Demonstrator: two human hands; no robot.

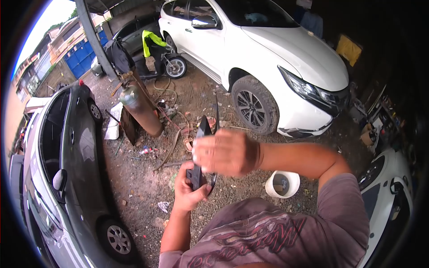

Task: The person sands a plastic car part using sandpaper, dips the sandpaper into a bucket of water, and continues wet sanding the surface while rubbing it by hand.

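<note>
My left hand [190,190] grips the lower end of a black plastic trim piece [203,129], with the thumb on one side and the fingers on the other. The piece is long and angular and points away from me, with a thin dark curved edge along its right. Across its middle lies my right hand [228,154], smeared by motion, its fingers curled together against the piece. Whether anything small sits under those fingers is hidden. Below and to the right, a white bucket [269,187] holding greyish contents stands on the gravel.
A white SUV [286,58] stands ahead, a dark grey car [80,147] to the left and another white car [393,192] at right. A gas cylinder [143,114] leans near hoses on the littered gravel. Behind it are a motorcycle [175,68] and a metal post [95,40].
</note>
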